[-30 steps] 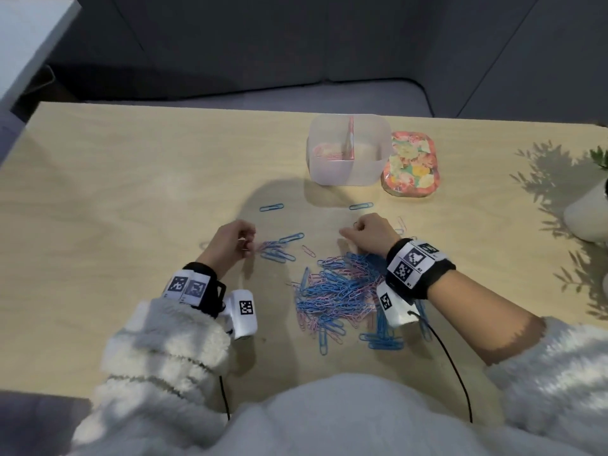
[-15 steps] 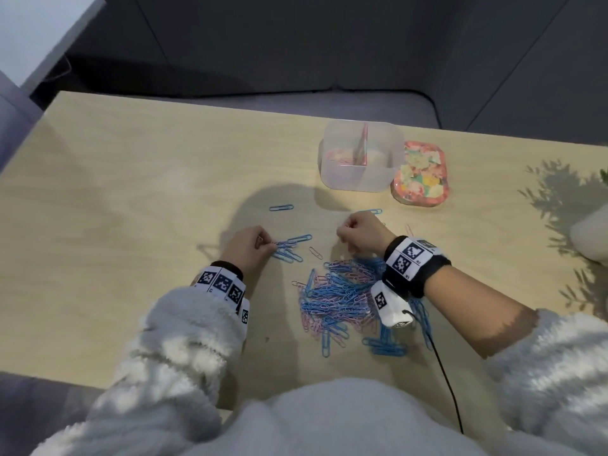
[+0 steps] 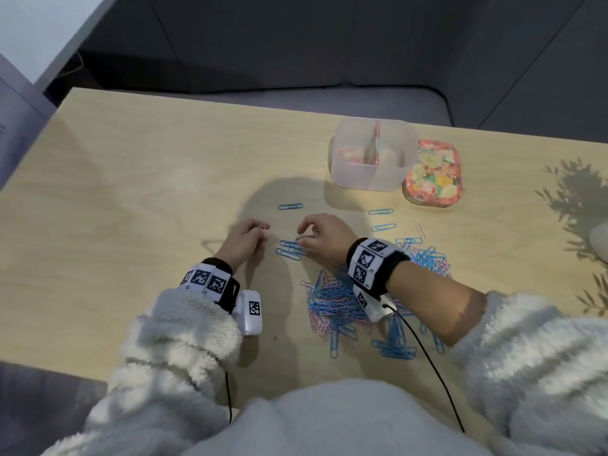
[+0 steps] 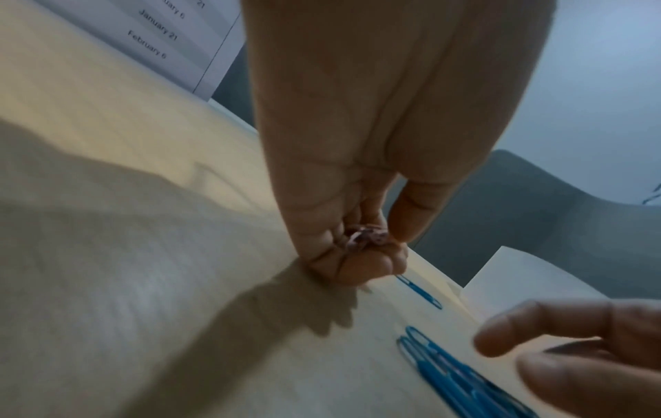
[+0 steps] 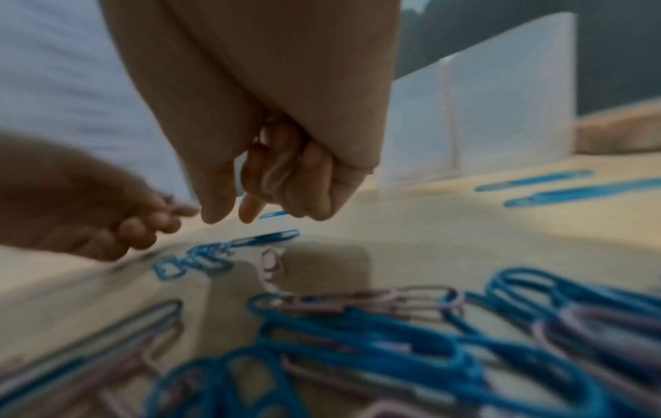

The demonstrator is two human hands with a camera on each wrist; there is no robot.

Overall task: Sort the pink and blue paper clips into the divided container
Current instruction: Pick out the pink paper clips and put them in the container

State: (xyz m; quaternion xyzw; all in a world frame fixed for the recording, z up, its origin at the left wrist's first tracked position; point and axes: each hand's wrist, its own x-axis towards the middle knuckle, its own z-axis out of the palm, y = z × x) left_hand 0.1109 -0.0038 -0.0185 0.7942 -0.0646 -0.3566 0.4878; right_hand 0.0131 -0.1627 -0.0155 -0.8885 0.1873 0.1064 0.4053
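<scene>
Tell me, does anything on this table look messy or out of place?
Mostly the paper clips: pink and blue lie jumbled in a loose heap on the table, with strays scattered toward the divided container. That suits unfinished sorting; nothing looks broken or tipped.

We see the divided container [image 3: 371, 179] on the table [image 3: 131, 179] at one o'clock, a tin [image 3: 434, 172] touching its right side. The paper clip pile [image 3: 342, 304] lies at five o'clock, a smaller bunch [image 3: 291, 250] between both hands.

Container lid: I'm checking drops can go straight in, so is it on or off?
Off. The container stands open-topped, divider visible; the floral lid lies on the table beside it.
</scene>
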